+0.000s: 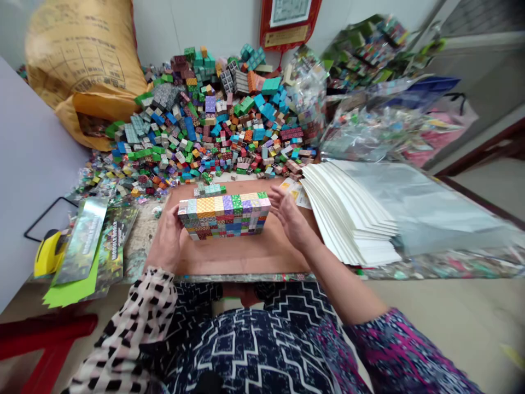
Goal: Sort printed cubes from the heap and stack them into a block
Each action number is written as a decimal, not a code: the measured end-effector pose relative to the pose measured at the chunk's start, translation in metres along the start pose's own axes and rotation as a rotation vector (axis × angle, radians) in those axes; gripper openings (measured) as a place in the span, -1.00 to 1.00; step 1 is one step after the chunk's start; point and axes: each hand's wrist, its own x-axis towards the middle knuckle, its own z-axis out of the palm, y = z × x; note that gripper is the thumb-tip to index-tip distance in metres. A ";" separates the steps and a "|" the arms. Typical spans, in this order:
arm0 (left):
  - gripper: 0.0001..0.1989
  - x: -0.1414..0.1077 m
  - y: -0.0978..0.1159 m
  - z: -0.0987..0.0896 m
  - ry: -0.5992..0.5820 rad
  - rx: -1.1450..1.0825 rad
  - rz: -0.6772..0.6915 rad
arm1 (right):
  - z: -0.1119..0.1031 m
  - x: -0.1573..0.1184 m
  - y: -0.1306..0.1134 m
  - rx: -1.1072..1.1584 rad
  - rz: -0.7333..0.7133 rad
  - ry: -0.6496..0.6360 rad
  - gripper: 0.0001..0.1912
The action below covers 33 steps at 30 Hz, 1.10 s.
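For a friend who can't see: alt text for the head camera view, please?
A left hand touches a slab of small multicoloured blocks on a brown board, the open right hand beside it. Behind lies a big heap of similar blocks, with stacked white sheets at right.

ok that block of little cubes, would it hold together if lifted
The block probably sheds cubes if lifted by one end, since it seems built from many small pieces like the loose pile. Squeezed from both ends, it should feel fairly stiff.
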 end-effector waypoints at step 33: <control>-0.48 0.015 -0.012 -0.023 -0.459 0.311 -0.248 | 0.010 -0.004 0.017 -0.159 0.210 -0.388 -0.59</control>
